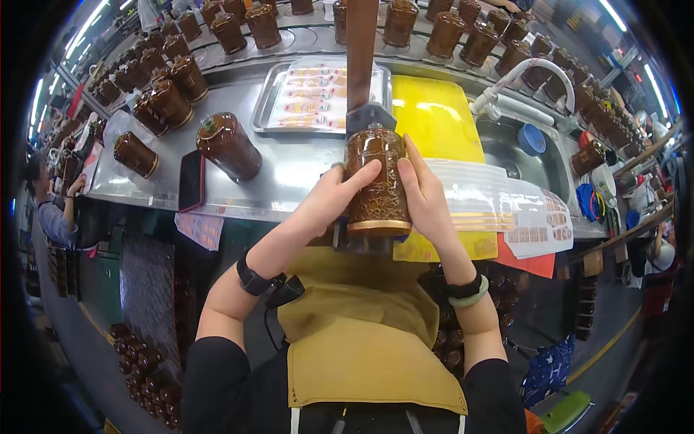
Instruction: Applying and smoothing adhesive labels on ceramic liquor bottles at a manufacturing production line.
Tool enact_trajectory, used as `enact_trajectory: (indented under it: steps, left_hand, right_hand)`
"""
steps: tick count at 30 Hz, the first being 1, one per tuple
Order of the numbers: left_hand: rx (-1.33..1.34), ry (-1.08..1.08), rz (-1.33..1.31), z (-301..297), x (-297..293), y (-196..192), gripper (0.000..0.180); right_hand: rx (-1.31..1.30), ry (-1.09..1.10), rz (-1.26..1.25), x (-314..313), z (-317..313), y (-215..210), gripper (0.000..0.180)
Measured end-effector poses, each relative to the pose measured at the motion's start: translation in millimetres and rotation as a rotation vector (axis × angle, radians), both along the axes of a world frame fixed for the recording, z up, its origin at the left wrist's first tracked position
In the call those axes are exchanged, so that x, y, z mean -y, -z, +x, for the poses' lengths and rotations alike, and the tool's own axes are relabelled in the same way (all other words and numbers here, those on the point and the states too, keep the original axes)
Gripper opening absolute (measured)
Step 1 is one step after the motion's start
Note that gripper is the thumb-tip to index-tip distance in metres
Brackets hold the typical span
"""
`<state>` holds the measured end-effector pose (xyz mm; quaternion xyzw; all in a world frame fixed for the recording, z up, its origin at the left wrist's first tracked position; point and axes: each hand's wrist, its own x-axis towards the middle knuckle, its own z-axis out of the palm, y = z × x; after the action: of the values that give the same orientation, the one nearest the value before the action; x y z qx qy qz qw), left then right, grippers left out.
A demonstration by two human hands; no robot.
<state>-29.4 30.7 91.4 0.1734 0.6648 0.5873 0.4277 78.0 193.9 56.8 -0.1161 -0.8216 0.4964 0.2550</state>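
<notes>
A glossy brown bottle (377,184) with a raised pattern and a gold band round its base is between my hands. My left hand (338,192) presses its left side, the thumb lying across the front. On the other side, my right hand (425,189) has its thumb and straight fingers along the bottle. Its narrow neck points away from me, toward a dark bracket (371,114) on a brown post (361,54). How the bottle is supported underneath is hidden.
On the steel counter stand more brown bottles (230,148), a phone (191,181) and a metal tray (264,108) of printed sheets. A yellow mat (437,108), clear plastic sheets (470,192) and a sink (499,145) with a faucet (524,69) lie right. Behind runs a bottle-lined conveyor (303,36).
</notes>
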Motion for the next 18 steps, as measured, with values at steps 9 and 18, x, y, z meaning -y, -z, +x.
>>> enact_trajectory:
  steps: [9, 18]
  left_hand:
    - [-0.659, 0.075, -0.303, -30.9, -19.6, -13.3, 0.066]
    - [-0.714, 0.124, 0.078, -1.9, 11.7, 9.5, 0.085]
  right_hand:
    - [0.105, 0.024, 0.018, -15.9, -28.1, 13.6, 0.063]
    - [0.668, 0.333, 0.462, -222.5, 133.5, -16.5, 0.026]
